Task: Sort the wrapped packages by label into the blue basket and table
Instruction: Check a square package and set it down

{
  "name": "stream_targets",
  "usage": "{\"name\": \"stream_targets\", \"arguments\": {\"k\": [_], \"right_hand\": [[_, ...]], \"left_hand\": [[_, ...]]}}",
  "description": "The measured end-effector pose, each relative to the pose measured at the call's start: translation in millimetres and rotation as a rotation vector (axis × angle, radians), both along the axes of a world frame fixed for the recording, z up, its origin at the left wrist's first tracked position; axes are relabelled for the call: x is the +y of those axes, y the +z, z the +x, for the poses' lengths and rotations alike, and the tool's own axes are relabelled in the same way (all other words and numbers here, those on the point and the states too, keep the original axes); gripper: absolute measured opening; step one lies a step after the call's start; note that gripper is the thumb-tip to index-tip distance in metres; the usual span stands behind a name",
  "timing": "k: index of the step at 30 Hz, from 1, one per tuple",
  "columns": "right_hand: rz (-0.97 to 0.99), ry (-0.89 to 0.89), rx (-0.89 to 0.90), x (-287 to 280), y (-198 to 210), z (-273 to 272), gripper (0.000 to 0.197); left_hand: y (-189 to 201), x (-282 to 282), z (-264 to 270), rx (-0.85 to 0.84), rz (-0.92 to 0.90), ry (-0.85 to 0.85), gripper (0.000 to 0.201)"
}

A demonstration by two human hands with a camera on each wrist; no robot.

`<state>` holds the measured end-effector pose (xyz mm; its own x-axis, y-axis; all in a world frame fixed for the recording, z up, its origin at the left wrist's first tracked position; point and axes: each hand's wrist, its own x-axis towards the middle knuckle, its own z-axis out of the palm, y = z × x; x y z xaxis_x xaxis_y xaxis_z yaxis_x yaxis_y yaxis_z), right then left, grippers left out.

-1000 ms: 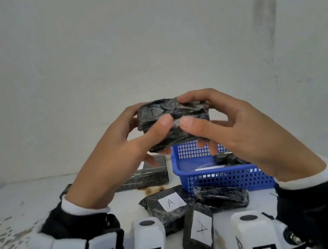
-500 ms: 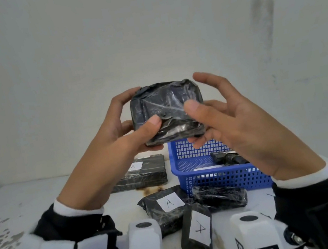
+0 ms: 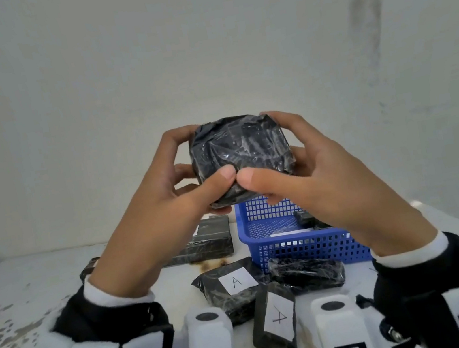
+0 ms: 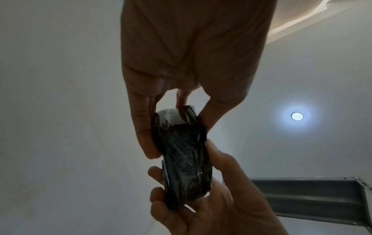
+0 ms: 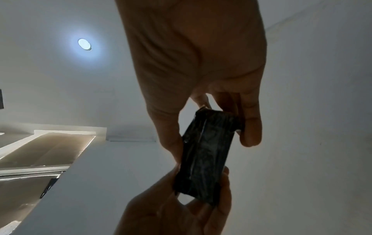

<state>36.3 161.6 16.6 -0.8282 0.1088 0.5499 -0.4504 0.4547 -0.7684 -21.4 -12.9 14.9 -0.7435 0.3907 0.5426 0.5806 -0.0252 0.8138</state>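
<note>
— Where's the package (image 3: 241, 153)?
— Up over the surface (image 3: 58, 281), your left hand (image 3: 166, 202) and right hand (image 3: 315, 183) both pinching it.
— Handling?
— Likely light; slick film. Grip the edges, not the faces.

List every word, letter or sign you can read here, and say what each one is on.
"A": white label on the flat black package lying on the table.
"A", seen turned round: white label on the upright package nearest the camera.
Held package: part of a white label shows in the left wrist view, nothing legible.
Package behind the left hand: label mostly hidden, unreadable.
Wrist bands: square black-and-white code markers, no words.
</note>
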Motion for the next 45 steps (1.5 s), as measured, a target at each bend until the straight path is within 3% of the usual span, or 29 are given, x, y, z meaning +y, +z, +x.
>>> {"name": "stream_targets", "arguments": {"k": [11, 18, 25, 32, 45], "right_hand": [[-0.055, 0.065, -0.044, 4, 0, -3, 0.048], [-0.022, 0.095, -0.047, 3, -2, -6, 0.042], [-0.003, 0.075, -0.088, -3, 0, -2, 0.036], [-0.030, 0.055, -0.044, -1, 1, 0, 0.035], [-0.003, -0.017, 0.003, 2, 1, -1, 0.020]], "left_hand": [[2, -8, -5, -0.006, -0.038, -0.023, 0.051], [3, -3, -1, -0.004, 0.038, 0.066, 0.037], [1, 3, 0, 0.041, 0.107, 0.129, 0.008], [2, 0, 1, 0.028, 0.028, 0.072, 0.030], [-1, 7, 3, 0.077, 0.081, 0.099, 0.025]]}}
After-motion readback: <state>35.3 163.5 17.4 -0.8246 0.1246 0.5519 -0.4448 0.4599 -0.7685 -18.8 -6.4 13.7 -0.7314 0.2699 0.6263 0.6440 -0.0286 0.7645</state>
